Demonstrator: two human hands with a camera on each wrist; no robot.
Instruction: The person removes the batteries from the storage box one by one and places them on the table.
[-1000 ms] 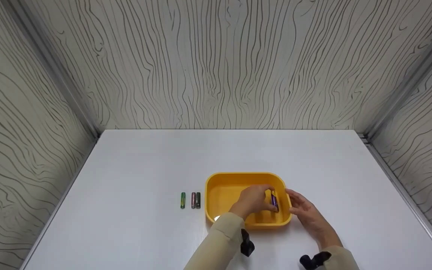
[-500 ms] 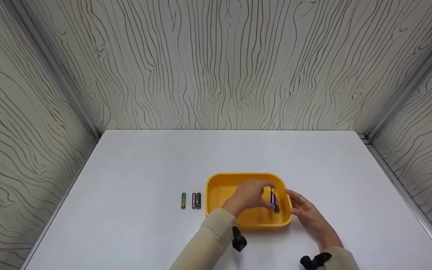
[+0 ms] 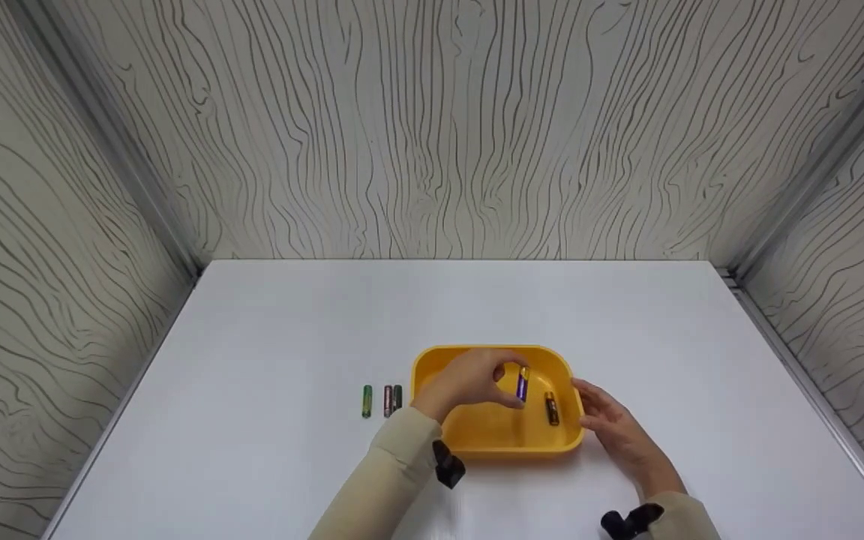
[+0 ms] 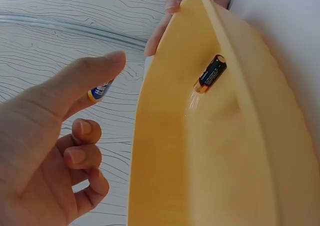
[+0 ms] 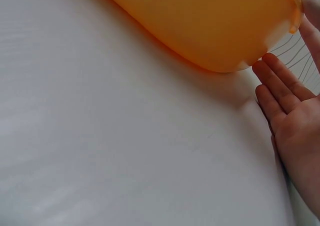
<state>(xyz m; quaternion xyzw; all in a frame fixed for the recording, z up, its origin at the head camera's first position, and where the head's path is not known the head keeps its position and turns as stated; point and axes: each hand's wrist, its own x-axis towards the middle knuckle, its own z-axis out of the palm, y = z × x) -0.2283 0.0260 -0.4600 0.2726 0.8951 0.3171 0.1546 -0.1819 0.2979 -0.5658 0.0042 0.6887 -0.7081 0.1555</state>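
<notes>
My left hand (image 3: pixel 469 379) pinches a purple-and-gold battery (image 3: pixel 523 385) between thumb and finger, over the yellow plastic tub (image 3: pixel 492 451). In the left wrist view the thumb hides most of this battery (image 4: pixel 101 90), and its visible part looks blue. The other fingers of that hand are curled without holding anything. A black battery (image 3: pixel 551 409) with a copper-coloured end lies on the tub's floor, toward the right. My right hand (image 3: pixel 619 427) is at the tub's right side, fingertips at the rim. The right wrist view shows its fingers (image 5: pixel 280 81) extended beside the tub wall.
Left of the tub, a green battery (image 3: pixel 367 401), a red battery (image 3: pixel 388 401) and a dark green battery (image 3: pixel 397 401) lie upright in a row on the white table (image 3: pixel 252 450). Wood-patterned panels (image 3: pixel 432 127) enclose the back and sides.
My left hand has lifted the purple battery off its spot by the black one and moved it left. The black battery now lies uncovered. My right hand has stayed in place.
</notes>
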